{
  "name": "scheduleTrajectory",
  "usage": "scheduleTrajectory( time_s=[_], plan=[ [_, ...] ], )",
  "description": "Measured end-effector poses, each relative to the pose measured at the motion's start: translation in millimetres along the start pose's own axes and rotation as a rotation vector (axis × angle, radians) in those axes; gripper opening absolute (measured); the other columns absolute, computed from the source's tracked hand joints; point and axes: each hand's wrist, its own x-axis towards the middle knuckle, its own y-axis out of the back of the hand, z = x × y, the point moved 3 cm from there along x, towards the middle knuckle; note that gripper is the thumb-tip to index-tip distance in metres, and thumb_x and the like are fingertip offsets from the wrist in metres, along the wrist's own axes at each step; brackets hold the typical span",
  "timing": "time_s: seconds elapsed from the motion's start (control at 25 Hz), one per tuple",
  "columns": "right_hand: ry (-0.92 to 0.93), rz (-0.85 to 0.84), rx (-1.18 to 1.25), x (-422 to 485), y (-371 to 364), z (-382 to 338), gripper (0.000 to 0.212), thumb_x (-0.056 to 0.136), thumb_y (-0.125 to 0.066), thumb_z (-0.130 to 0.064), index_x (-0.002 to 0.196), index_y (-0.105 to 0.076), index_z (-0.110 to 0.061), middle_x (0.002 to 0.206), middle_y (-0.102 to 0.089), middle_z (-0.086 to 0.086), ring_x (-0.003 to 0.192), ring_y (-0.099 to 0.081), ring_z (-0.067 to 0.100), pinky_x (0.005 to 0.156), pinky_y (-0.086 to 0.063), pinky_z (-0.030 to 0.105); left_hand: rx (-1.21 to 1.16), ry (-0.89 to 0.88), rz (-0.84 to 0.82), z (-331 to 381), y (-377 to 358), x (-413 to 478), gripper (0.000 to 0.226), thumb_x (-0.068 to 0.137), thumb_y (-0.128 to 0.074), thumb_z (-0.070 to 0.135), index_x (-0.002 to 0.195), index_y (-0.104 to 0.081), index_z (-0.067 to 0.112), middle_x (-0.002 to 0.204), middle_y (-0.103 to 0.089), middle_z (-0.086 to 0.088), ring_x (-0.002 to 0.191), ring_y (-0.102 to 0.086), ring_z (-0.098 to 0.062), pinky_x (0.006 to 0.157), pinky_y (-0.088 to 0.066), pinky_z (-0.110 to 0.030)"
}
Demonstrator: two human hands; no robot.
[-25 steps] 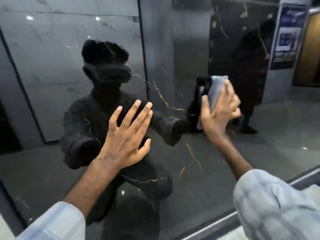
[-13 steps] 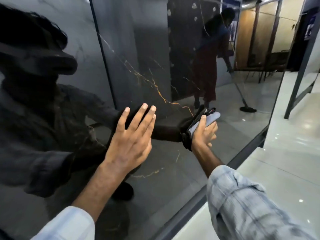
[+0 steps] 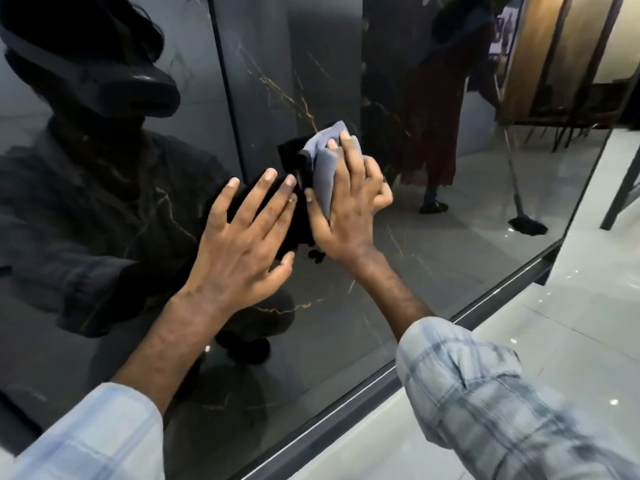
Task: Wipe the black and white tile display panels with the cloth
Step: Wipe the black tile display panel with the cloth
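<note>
- Black tile panel [image 3: 263, 46]: a glossy, upright dark slab with thin gold and white veins. It mirrors the room, including a standing person with a mop [image 3: 526, 226].
- Frame [image 3: 381, 375]: a narrow dark metal strip along the panel's lower edge.
- Floor [image 3: 554, 323]: pale polished tiles below the panel, carrying small light glints.
- Cloth [image 3: 325, 168]: soft grey-blue fabric, folded and bunched, pressed against the panel near its centre.
- Right hand [image 3: 349, 209]: on the panel, fingers bent over the cloth and the thumb along its lower edge, gripping it.
- Left hand [image 3: 242, 244]: flat on the panel just beside the cloth, fingers straight and spread, holding nothing.
- Sleeves [image 3: 485, 403]: light checked fabric, rolled at the forearm in front of the panel.
</note>
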Motion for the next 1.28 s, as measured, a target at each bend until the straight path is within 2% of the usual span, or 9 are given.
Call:
scheduleTrajectory(
  time_s=[0.08, 0.4, 0.48, 0.68, 0.76, 0.84, 1.04, 1.16, 1.28],
  plan=[
    [-0.159, 0.030, 0.013, -29.5, -6.9, 43.7, 0.068, 0.099, -0.052, -0.045, 0.155, -0.041, -0.009, 0.164, -0.037, 0.012, 0.138, -0.041, 0.036, 0.108, -0.031, 0.048, 0.045, -0.030, -0.033, 1.2, -1.6, -3.8, 0.074, 0.097, -0.048, 0.044, 0.158, -0.037, 0.004, 0.173, -0.019, -0.012, 0.160, -0.016, -0.034, 0.126, -0.013, -0.060],
    [-1.812, -0.051, 0.096, -216.5, -24.0, 168.3, 0.069, 0.109, -0.035, -0.053, 0.159, -0.030, -0.007, 0.166, -0.033, 0.009, 0.148, -0.033, 0.038, 0.119, -0.023, 0.059, -0.023, -0.050, -0.088, 40.4, -11.4, -27.5, 0.067, 0.097, -0.051, 0.041, 0.155, -0.046, 0.007, 0.172, -0.022, -0.008, 0.159, -0.021, -0.032, 0.123, -0.016, -0.065],
    [-1.732, -0.069, 0.066, -215.0, -23.8, 149.5, 0.067, 0.109, -0.034, -0.051, 0.160, -0.030, -0.007, 0.165, -0.033, 0.012, 0.146, -0.033, 0.039, 0.118, -0.026, 0.057, -0.052, -0.114, -0.155, 59.9, -17.7, -49.6, 0.069, 0.095, -0.054, 0.043, 0.155, -0.046, 0.009, 0.173, -0.021, -0.006, 0.159, -0.020, -0.030, 0.123, -0.015, -0.063],
    [-0.386, 0.006, 0.166, -112.9, -11.0, 56.4, 0.065, 0.098, -0.057, -0.040, 0.152, -0.048, -0.005, 0.163, -0.038, 0.015, 0.139, -0.042, 0.042, 0.114, -0.032, 0.050, -0.026, -0.051, -0.149, 77.9, -30.7, -69.2, 0.071, 0.096, -0.054, 0.039, 0.159, -0.040, 0.008, 0.171, -0.024, -0.009, 0.158, -0.021, -0.035, 0.125, -0.007, -0.067],
    [-0.154, 0.019, 0.139, -112.4, -11.6, 61.4, 0.060, 0.095, -0.067, -0.032, 0.146, -0.054, -0.004, 0.159, -0.043, 0.018, 0.136, -0.045, 0.042, 0.112, -0.037, 0.049, -0.017, -0.036, -0.127, 81.6, -34.4, -72.2, 0.072, 0.097, -0.054, 0.038, 0.160, -0.038, 0.007, 0.171, -0.025, -0.009, 0.158, -0.021, -0.036, 0.124, -0.006, -0.068],
    [-0.309, 0.010, 0.137, -140.2, -17.0, 96.5, 0.065, 0.098, -0.060, -0.038, 0.152, -0.045, -0.005, 0.163, -0.036, 0.015, 0.142, -0.037, 0.038, 0.118, -0.029, 0.041, -0.011, -0.019, -0.120, 81.6, -36.3, -74.7, 0.073, 0.098, -0.054, 0.039, 0.161, -0.035, 0.007, 0.172, -0.023, -0.009, 0.159, -0.020, -0.036, 0.124, -0.005, -0.069],
    [-1.820, -0.167, 0.159, -304.2, -35.0, 160.7, 0.073, 0.107, -0.036, -0.060, 0.163, -0.028, -0.014, 0.167, -0.033, 0.012, 0.152, -0.031, 0.038, 0.123, -0.018, 0.063, -0.018, 0.009, -0.108, 84.2, -41.1, -76.8, 0.074, 0.097, -0.055, 0.039, 0.161, -0.036, 0.008, 0.171, -0.025, -0.009, 0.158, -0.020, -0.036, 0.123, -0.009, -0.070],
    [-1.980, -0.224, 0.134, -334.6, -33.1, 148.7, 0.071, 0.108, -0.032, -0.059, 0.161, -0.031, -0.012, 0.164, -0.039, 0.014, 0.148, -0.036, 0.042, 0.121, -0.024, 0.063, 0.014, 0.001, -0.084, 84.4, -43.1, -78.5, 0.074, 0.096, -0.056, 0.040, 0.160, -0.037, 0.008, 0.170, -0.028, -0.008, 0.157, -0.024, -0.036, 0.123, -0.011, -0.068],
    [-1.622, -0.110, 0.202, -276.0, -30.9, 121.2, 0.073, 0.105, -0.037, -0.056, 0.165, -0.019, -0.017, 0.169, -0.026, 0.012, 0.154, -0.022, 0.037, 0.122, -0.018, 0.061, 0.014, 0.008, -0.071, 86.4, -43.4, -77.8, 0.074, 0.096, -0.057, 0.041, 0.160, -0.038, 0.009, 0.170, -0.029, -0.008, 0.157, -0.024, -0.036, 0.124, -0.011, -0.067]
  ],
)
